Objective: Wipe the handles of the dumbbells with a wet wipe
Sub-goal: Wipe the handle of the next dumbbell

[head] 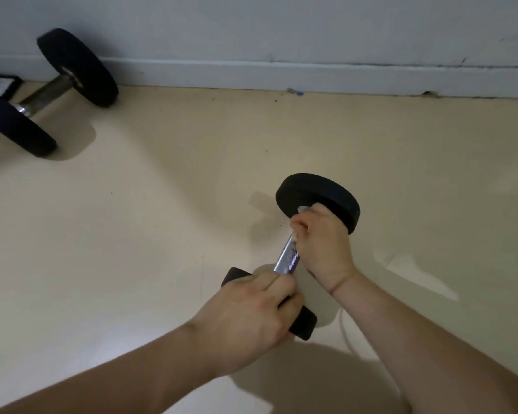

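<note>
A dumbbell with black round ends and a chrome handle (287, 258) is held off the beige floor, right of centre. My left hand (251, 312) grips its near black end, fingers curled over the rim by the handle's base. My right hand (323, 243) is wrapped round the far part of the handle, just under the far black end (317, 195). A little white wet wipe (304, 209) shows at the top of that fist; most of it is hidden inside the hand. A second dumbbell (47, 94) lies on the floor at the far left by the wall.
A pale wall with a white baseboard (311, 76) runs across the back. A white and black flat object (0, 85) lies partly behind the second dumbbell at the left edge. Beige floor (162, 219) spreads between the two dumbbells.
</note>
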### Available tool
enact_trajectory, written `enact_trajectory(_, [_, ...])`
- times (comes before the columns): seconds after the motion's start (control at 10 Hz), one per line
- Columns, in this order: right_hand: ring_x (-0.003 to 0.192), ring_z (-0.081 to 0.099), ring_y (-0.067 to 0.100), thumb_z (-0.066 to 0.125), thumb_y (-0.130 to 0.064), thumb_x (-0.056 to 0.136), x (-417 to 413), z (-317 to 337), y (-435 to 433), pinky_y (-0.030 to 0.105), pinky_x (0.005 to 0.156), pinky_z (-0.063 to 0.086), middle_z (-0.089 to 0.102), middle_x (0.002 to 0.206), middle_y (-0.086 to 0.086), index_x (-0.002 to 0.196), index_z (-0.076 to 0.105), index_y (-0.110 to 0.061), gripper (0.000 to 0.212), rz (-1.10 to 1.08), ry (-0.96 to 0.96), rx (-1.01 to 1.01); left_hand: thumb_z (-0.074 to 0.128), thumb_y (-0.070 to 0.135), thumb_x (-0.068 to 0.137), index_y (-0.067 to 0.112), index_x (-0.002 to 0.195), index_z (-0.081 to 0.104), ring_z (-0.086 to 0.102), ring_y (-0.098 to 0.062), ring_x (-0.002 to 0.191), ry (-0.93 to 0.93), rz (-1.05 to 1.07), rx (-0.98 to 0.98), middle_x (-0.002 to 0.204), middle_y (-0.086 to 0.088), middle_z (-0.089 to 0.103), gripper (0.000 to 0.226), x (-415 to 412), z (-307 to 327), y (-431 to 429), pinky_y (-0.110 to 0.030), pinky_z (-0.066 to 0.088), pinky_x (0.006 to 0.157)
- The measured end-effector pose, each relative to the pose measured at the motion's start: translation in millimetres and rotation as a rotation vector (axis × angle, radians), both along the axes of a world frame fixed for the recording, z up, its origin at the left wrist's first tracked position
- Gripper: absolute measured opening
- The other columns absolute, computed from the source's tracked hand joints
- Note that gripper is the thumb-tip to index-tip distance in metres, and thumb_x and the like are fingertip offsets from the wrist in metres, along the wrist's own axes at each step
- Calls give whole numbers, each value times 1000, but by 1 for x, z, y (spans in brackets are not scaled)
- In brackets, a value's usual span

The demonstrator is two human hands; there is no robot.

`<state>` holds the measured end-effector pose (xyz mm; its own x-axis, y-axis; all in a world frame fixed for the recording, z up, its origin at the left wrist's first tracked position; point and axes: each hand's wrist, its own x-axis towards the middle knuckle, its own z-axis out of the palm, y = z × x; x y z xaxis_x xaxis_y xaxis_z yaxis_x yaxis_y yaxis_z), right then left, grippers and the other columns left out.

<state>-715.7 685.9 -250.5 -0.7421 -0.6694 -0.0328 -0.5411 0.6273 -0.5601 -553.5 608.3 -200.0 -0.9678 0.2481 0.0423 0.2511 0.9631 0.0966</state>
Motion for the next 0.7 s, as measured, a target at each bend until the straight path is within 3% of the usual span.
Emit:
enact_trajectory(0.1, [96, 60, 33, 57, -11, 83, 24, -7, 12, 36, 85, 46, 60, 103, 17, 87, 70, 1, 18, 172, -44, 105, 59, 17, 85, 16, 104, 64, 56, -21, 81, 30, -27, 17, 100, -4, 57, 20, 1, -1, 2, -30, 50, 65])
enact_trajectory(0.2, [89, 58, 36, 57, -11, 84, 25, -1, 27, 43, 77, 49, 62, 95, 19, 88, 71, -1, 17, 355, -7, 97, 53, 13, 87, 15, 104, 65, 57, -22, 83, 48, -94, 45, 99, -5, 59, 21, 2, 1, -2, -29, 48, 65])
enact_trajectory(0.3, [82, 58, 28, 55, -6, 88, -11, 7, 20, 34, 69, 47, 61, 95, 11, 88, 70, -6, 15, 92, 123, 15, 65, 22, 85, 18, 106, 64, 54, -21, 80, 51, -32, 58, 98, -1, 60, 22, 5, -1, -8, -33, 50, 58])
enact_trajectory(0.4, [84, 57, 27, 55, -8, 89, 13, 5, 24, 30, 71, 44, 61, 97, 12, 92, 71, -5, 16, 14, 68, 12, 71, 39, 77, 21, 111, 63, 54, -20, 76, 17, 59, 103, 97, 0, 58, 39, 7, -4, -17, -30, 50, 47])
enact_trajectory(0.5, [81, 60, 26, 56, 0, 82, 37, 1, 34, 25, 72, 45, 64, 91, 10, 87, 73, -6, 19, 232, -74, -3, 57, 44, 80, 24, 114, 60, 54, -18, 75, -5, 30, 91, 98, 1, 56, 40, 5, -4, -22, -29, 50, 47])
enact_trajectory(0.6, [86, 62, 13, 59, -1, 79, -2, -5, 19, 13, 76, 46, 60, 89, 4, 79, 72, -7, 15, 180, 27, -63, 71, 42, 74, 26, 114, 61, 54, -19, 76, -5, 65, 118, 98, 2, 57, 44, 7, -5, -24, -29, 50, 49])
enact_trajectory(0.7, [93, 59, 10, 58, 3, 82, -4, -6, 12, 7, 82, 41, 62, 95, 9, 78, 70, -1, 13, 60, -18, -131, 60, 44, 80, 27, 115, 60, 54, -19, 75, 12, 97, 127, 97, 2, 58, 39, 11, -5, -28, -30, 51, 50])
